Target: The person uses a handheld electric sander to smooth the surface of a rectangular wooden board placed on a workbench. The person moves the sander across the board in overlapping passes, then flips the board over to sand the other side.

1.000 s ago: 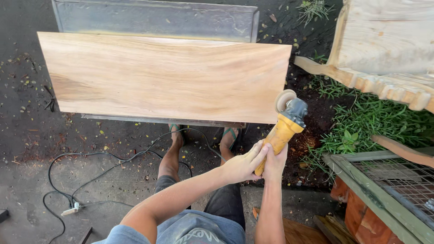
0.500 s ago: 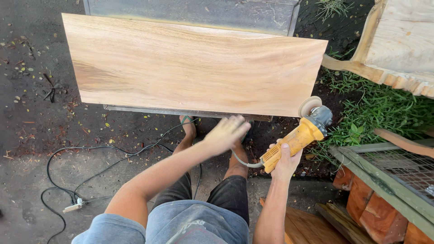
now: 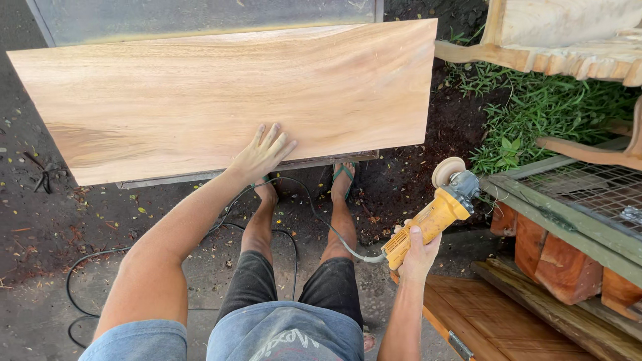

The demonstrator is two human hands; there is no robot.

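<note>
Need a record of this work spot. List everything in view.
wooden board: one, pale tan, flat on a stand, top centre
angle grinder: one, yellow with grey head, right of the board
power cord: one, black, looping on the ground
carved wooden piece: one, pale, top right
grass: green patch, right
wire mesh frame: one, grey-green, right edge
flip-flops: green, on the feet below the board
left hand: flat on the board
right hand: gripping the grinder's handle
</note>
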